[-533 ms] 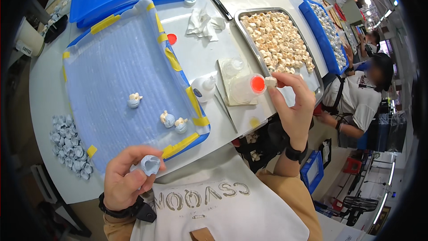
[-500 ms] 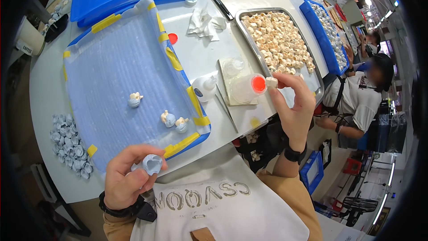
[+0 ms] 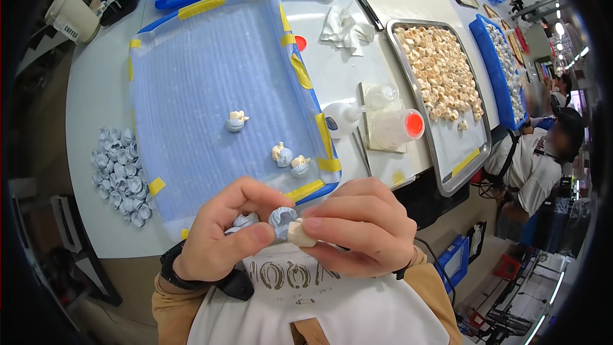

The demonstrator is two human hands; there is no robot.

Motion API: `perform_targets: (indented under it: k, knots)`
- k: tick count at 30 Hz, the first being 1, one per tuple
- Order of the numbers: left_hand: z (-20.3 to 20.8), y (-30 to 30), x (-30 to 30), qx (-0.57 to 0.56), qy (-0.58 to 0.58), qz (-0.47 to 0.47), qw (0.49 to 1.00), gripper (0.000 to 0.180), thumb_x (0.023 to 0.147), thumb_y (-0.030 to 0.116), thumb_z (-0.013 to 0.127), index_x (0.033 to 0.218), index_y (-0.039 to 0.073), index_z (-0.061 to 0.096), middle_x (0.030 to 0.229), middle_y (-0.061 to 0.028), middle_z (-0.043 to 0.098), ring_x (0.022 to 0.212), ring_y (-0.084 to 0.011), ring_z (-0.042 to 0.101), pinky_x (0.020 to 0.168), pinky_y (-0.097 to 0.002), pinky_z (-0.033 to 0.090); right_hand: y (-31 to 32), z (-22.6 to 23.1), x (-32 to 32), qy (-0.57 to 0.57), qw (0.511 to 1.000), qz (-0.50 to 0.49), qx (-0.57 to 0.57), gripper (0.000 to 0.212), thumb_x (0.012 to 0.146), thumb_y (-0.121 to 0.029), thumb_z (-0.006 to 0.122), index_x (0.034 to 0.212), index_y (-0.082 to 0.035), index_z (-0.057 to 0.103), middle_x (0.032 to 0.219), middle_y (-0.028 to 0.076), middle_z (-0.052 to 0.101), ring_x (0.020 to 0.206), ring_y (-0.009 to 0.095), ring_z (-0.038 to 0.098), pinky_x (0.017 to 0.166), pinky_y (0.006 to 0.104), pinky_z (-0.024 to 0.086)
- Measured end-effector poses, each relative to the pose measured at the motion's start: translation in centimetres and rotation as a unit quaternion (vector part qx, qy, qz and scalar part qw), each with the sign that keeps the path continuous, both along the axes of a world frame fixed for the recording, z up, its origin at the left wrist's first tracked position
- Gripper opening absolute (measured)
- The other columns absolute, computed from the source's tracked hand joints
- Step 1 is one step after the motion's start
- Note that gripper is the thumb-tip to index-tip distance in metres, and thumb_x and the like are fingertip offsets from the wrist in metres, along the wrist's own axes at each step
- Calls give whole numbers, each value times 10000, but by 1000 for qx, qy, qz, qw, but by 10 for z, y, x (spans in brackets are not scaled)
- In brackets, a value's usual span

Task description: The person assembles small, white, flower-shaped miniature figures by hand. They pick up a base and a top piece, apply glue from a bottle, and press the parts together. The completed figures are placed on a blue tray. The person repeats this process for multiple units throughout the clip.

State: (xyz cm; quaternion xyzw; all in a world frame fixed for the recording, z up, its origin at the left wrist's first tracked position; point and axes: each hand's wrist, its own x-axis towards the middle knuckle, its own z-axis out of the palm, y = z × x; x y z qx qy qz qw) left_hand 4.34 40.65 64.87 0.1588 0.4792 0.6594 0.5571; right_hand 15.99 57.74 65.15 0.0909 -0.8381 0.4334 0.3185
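My left hand [image 3: 217, 239] pinches a hollow pale-blue moulded piece [image 3: 280, 217], its open side facing right. A second pale-blue piece [image 3: 245, 220] shows behind the thumb of that hand. Between the thumb and fingers of my right hand [image 3: 367, 227] is a small cream moulded piece [image 3: 299, 235], held right against the blue piece's opening; whether it sits inside is hard to make out. Ahead, on a film-covered blue tray [image 3: 185, 83] edged with yellow tape, lie three joined blue-and-cream pieces [image 3: 236, 121].
Loose blue pieces [image 3: 121, 176] are heaped left of the tray. To the right stand a white squeeze bottle [image 3: 340, 120], tweezers [image 3: 364, 151], a jar with an orange-red top [image 3: 396, 129] and a metal tray [image 3: 440, 182] of cream pieces. A person [image 3: 533, 169] sits farther right.
My right hand has come from beside the jar to my left hand, bringing the cream piece against the blue one. The view has shifted, so the table appears farther right.
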Motion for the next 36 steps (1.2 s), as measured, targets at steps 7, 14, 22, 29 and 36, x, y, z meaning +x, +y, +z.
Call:
perform_targets:
  k: [7, 14, 22, 29, 36]
  knots:
    - [-11, 4, 6, 93, 181, 81, 976, 307, 778, 49, 670, 1042, 8, 518, 1026, -119, 612, 686, -59, 459, 703, -227, 405, 0, 5, -1, -15, 997, -13, -79, 383, 595, 14, 753, 959, 17, 636, 830, 105, 633, 696, 216, 588, 593, 288, 462]
    - [-17, 0, 13, 126, 374, 108, 912, 378, 698, -78, 700, 1015, 31, 526, 1050, -171, 612, 616, -53, 467, 574, -190, 414, 3, 2, 0, -66, 992, 13, -104, 327, 652, -39, 766, 944, 38, 639, 805, 105, 650, 668, 198, 586, 576, 282, 436]
    - [-21, -5, 23, 112, 458, 147, 869, 352, 709, -59, 701, 987, 33, 505, 999, -211, 610, 636, -121, 561, 560, -213, 435, -7, -4, 6, -36, 994, -6, -103, 312, 693, -97, 754, 958, 23, 639, 820, 100, 645, 665, 215, 589, 580, 297, 452]
    - [-18, -6, 19, 126, 565, 137, 804, 354, 694, -13, 721, 982, 56, 527, 974, -235, 635, 667, -216, 612, 553, -257, 457, -11, -6, 7, -15, 993, 2, -114, 314, 697, -114, 748, 950, 34, 634, 788, 90, 632, 655, 211, 584, 569, 292, 448]
    - [-18, -7, 19, 148, 538, 150, 816, 305, 724, -18, 682, 980, 51, 531, 972, -244, 633, 671, -205, 622, 540, -253, 463, -15, -7, 4, 2, 989, 11, -150, 310, 698, -119, 749, 938, 45, 641, 759, 91, 631, 623, 212, 575, 565, 288, 438]
